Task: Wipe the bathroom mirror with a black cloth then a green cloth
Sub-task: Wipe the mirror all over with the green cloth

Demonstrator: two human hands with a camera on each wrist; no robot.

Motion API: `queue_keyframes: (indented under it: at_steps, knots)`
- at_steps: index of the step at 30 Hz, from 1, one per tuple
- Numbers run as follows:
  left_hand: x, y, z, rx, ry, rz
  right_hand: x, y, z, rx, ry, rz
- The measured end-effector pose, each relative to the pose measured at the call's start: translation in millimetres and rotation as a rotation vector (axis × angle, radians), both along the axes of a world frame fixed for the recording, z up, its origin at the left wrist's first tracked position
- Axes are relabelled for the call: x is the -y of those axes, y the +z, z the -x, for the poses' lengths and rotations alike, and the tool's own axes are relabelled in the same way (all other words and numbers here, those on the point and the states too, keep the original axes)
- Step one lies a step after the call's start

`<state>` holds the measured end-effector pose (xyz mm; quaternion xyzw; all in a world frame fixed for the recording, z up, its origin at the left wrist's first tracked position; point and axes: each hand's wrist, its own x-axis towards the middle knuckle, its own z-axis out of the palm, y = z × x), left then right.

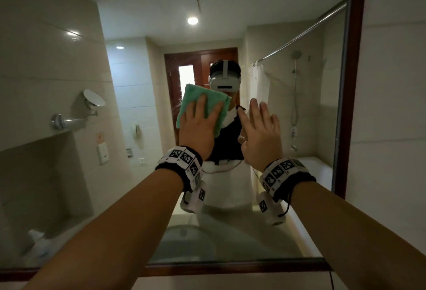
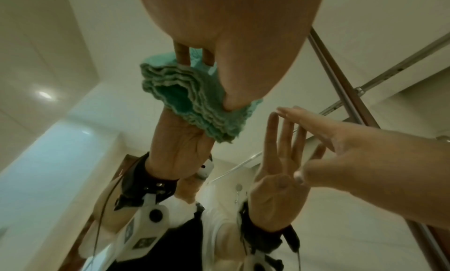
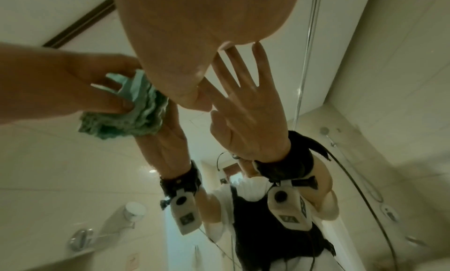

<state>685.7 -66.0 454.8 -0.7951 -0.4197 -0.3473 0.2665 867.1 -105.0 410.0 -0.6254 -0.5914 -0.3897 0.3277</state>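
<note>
You are pressing a folded green cloth (image 1: 202,107) flat against the bathroom mirror (image 1: 288,110) with your left hand (image 1: 198,128), fingers spread straight over the fabric and not curled round it, so the palm's weight, not a pinch, is keeping the pad on the glass. The left wrist view is showing the cloth (image 2: 194,102) doubled into several layers, its wavy edges bunching below the palm; that thickness is probably giving you an even wiping face. The cloth is sitting near the middle of the mirror, well apart from its dark wooden frame (image 1: 352,82) at the right edge and from the bottom edge.

Your right hand (image 1: 260,133) is empty, fingers straight and slightly fanned, just beside the cloth. From the right wrist view the fingertips (image 3: 258,44) are appearing to meet their reflection, so it is likely bracing you on the glass, though contact of the whole palm cannot be told.

No black cloth is in view; with green in use, you are judged to be on the second pass. Reflected in the glass are a round shaving mirror (image 1: 94,98), a shower rail (image 1: 304,31) and a wooden door (image 1: 200,63). Nothing is standing between cloth and glass; only the bracing hand is covering a patch yet to be wiped, and may be leaving prints there.
</note>
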Motion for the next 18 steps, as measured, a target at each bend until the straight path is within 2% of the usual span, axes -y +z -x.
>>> queue_keyframes:
  at_steps: [5,8,11,18]
  knots:
    - [4,10,-37,-0.146,-0.087,-0.061,-2,-2,-6,-0.004,0.023,0.037]
    - [3,16,-46,-0.144,-0.136,-0.139,-7,-4,-9,-0.005,0.036,0.013]
    - [-9,16,-34,-0.166,-0.07,-0.171,-12,-8,-13,-0.007,0.034,0.002]
    - [-33,38,58,0.202,0.16,-0.045,-15,-10,-10,-0.018,-0.015,0.064]
